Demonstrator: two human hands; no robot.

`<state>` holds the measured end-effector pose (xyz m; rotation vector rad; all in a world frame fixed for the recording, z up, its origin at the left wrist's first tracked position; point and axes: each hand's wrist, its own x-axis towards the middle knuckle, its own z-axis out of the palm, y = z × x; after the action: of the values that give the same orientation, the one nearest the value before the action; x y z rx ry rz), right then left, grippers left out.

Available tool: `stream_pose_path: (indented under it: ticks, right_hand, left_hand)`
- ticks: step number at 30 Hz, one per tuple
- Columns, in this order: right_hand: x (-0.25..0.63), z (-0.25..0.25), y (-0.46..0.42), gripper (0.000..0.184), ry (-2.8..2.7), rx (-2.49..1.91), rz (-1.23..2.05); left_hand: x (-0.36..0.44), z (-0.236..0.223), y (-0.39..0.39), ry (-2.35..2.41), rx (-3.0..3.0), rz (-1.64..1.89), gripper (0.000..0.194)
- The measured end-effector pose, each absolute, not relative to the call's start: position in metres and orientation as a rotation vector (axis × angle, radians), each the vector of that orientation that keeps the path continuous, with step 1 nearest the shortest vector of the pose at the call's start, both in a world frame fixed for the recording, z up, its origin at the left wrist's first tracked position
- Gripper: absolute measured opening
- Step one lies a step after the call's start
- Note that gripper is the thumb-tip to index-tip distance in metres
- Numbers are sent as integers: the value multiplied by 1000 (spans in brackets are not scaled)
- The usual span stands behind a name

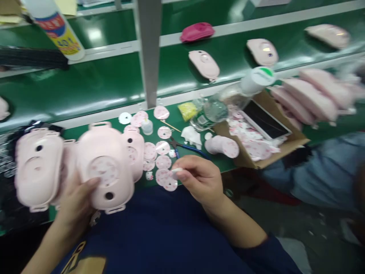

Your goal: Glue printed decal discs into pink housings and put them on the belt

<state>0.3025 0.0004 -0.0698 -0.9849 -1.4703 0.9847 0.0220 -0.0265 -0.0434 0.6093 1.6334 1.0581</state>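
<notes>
While the left hand [76, 201] cups a pale pink plastic shell [106, 167] from below, thumb laid on its front beside the round recess carrying a printed disc, the right hand [199, 179] is closed in a pinch on a small white object [177, 171], too blurred to identify, just above the loose round stickers [163, 161] at the near edge of the green bench [85, 91]. The held shell stands in front of the person's chest, at the near left of the bench, touching or just beside two like shells [38, 173] stacked to its left. Judged from its thin moulded walls and the ease of a one-handed hold, the shell is probably light, hollow and stiff; its glossy surface may be slippery, so the broad sides and the small loop tabs at top and bottom offer the surer purchase, and the recessed face is best left uncovered. The stickers appear thin and flexible, likely to curl or cling, and are best lifted by an edge. Blue-handled pliers [185, 147] lie beyond the stickers; a cardboard box [273, 152] of printed pieces sits to the right. More pink shells [203, 64] rest on the upper conveyor. Another person's blue sleeve [322, 175] shows at far right.
</notes>
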Motion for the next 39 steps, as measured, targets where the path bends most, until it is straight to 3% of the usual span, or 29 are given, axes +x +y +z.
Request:
stream_pose_path:
  ticks: [5, 11, 14, 23, 30, 39]
  right_hand:
    - [281, -46, 10, 7, -1735, -915, 979]
    - [258, -30, 10, 16, -2157, -968, 197]
    - [249, -30, 5, 16, -2264, -978, 5]
    - [251, -31, 2, 18, -2315, -939, 147]
    - [249, -33, 4, 15, -2231, -1009, 11]
    - [250, -38, 10, 16, -2180, -945, 293]
  left_hand:
    - [53, -54, -12, 1341, 822, 993, 68]
    - [54, -58, -13, 1306, 1192, 903, 61]
    - [58, -56, -14, 1283, 1205, 902, 60]
    - [59, -58, -14, 1197, 1139, 968, 56]
    - [58, -60, -16, 1169, 1164, 937, 57]
    - [55, -61, -19, 1176, 1147, 931, 61]
